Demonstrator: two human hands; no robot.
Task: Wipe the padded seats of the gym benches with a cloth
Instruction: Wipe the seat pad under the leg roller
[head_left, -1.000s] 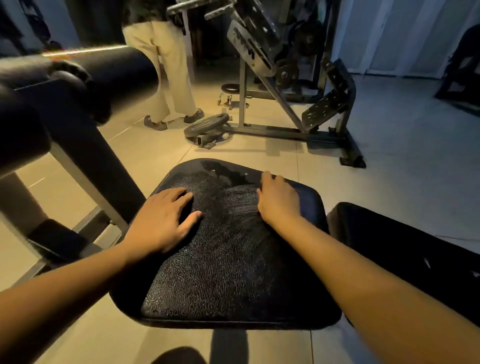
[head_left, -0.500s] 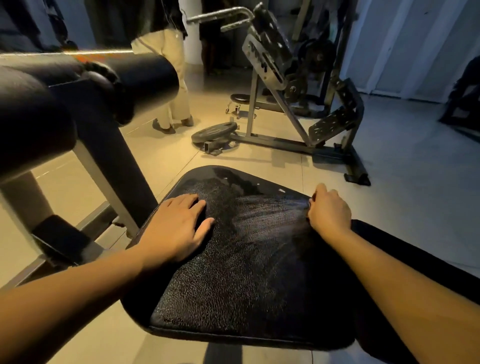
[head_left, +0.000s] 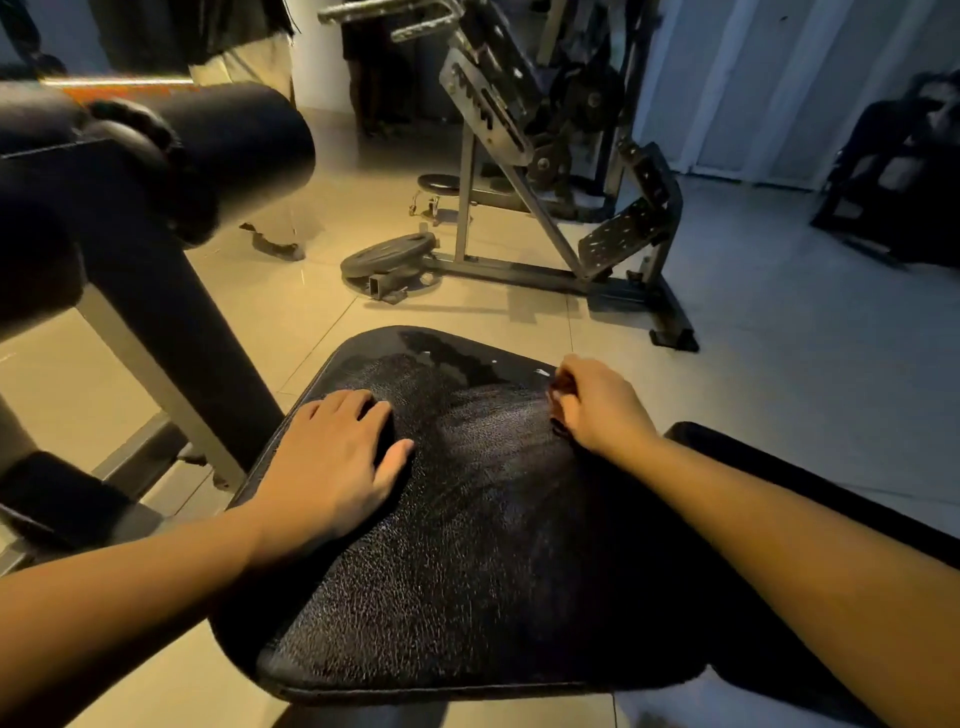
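The padded seat (head_left: 467, 545) fills the foreground. A foam roller (head_left: 234, 150) stands left and a weight plate (head_left: 389, 254) lies beyond, neither blocking the wipe. The left hand (head_left: 332, 467) lies flat, grip wide, likely bracing. At the far right edge the right hand (head_left: 597, 405) curls its grip round a dark, barely visible cloth (head_left: 560, 427).

black crackled seat (head_left: 467, 545), perhaps beige floor tiles (head_left: 322, 312)
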